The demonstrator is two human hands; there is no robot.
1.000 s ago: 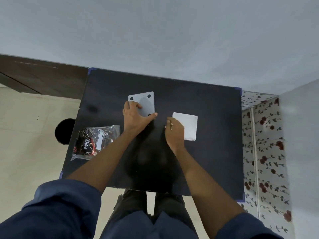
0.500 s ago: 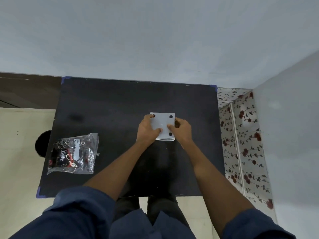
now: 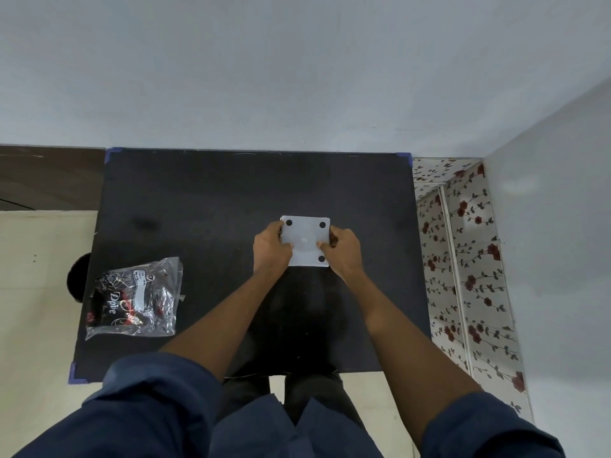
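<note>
A white square plate with black round dots at its corners (image 3: pixel 305 235) lies over the middle right of the black table (image 3: pixel 205 206). My left hand (image 3: pixel 271 248) grips its left edge, thumb on top. My right hand (image 3: pixel 344 247) grips its right edge the same way. Three dots show; the near-left corner is hidden under my left hand. The second white square seen earlier is out of sight, and whether it lies under this plate cannot be told.
A clear plastic bag with black and red contents (image 3: pixel 134 297) lies near the table's front left. A dark round object (image 3: pixel 76 276) sits on the floor beside the left table edge. A rose-patterned surface (image 3: pixel 469 259) borders the table's right side; a wall stands behind.
My left hand carried the dotted plate from the left over to where the plain white square lay. Both hands now hold it by its sides. The camera view shifted.
</note>
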